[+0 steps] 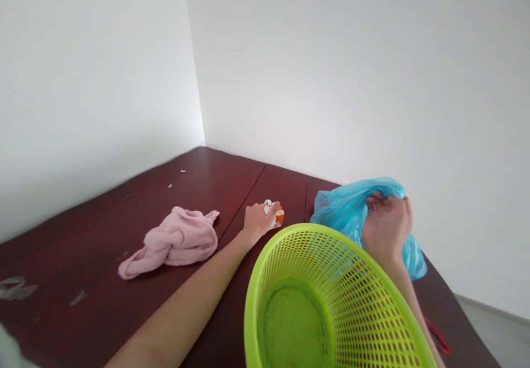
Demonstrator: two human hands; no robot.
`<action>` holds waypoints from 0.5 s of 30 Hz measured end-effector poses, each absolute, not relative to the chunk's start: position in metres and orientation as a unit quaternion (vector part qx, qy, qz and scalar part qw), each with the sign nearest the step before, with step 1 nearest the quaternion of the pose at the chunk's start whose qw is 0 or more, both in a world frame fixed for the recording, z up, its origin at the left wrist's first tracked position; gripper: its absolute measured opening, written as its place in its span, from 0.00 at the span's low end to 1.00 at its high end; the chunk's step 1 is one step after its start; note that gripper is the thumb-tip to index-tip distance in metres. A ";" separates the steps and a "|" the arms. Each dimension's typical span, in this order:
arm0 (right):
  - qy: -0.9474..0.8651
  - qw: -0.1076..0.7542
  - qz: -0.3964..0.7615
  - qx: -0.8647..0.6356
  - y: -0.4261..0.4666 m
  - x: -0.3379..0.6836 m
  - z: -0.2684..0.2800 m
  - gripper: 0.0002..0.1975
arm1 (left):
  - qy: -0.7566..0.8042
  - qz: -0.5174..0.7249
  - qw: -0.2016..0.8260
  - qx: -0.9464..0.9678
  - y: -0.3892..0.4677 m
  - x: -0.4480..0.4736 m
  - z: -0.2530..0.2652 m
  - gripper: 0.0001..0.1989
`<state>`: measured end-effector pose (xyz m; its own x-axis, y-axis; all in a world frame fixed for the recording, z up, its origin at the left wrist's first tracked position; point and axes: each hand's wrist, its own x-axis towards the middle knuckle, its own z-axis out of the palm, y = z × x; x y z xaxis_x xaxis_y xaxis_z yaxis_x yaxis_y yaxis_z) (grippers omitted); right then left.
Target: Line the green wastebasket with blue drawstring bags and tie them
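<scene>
Gripping a crumpled white-and-orange packet [278, 218], my left hand [257, 222] has its fingers drawn in narrow around it, just right of the frame's centre. The packet sits at the right side of those fingers, too crumpled to show a clear long axis; whether it touches the tabletop [223, 177] I cannot tell. My left hand is plainly the nearer one.

To the right of the packet, across a gap of bare tabletop, lies a blue plastic bag [337, 208]. My right hand [387, 227] is in among its folds, palm partly turned toward me, fingers bent; whether they pinch the plastic I cannot tell.

Below the packet, at the bottom centre, a green basket [293, 318] tilts its mouth toward me between my forearms, its rim cutting across the lower edge of the bag. Left of my left hand lies a bunched pink towel [188, 241]. A red cord [438, 337] shows at the lower right, and white walls [351, 81] fill the upper frame.
</scene>
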<state>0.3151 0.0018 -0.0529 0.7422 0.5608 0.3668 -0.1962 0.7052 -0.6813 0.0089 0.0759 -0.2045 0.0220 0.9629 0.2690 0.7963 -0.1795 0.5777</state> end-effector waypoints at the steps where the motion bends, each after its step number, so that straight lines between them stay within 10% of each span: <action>1: -0.283 0.879 0.222 -0.314 0.002 0.314 -0.052 0.10 | 0.627 0.318 0.132 0.698 0.075 0.009 -0.205 0.31; 6: -0.279 0.875 0.233 -0.320 0.000 0.313 -0.051 0.12 | 0.591 0.348 0.141 0.714 0.074 0.010 -0.209 0.09; 11: -0.291 0.857 0.207 -0.372 -0.004 0.311 -0.051 0.10 | 0.550 0.336 0.161 0.748 0.074 0.010 -0.211 0.39; 15: -0.275 0.855 0.185 -0.399 -0.008 0.306 -0.048 0.08 | 0.522 0.302 0.153 0.783 0.073 0.008 -0.205 0.29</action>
<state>0.3058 -0.0079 -0.0482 0.7803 0.5356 0.3229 -0.0959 0.6126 -0.7845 0.0080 0.0730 -0.2052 0.2726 0.9098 0.3129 0.7258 -0.4080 0.5538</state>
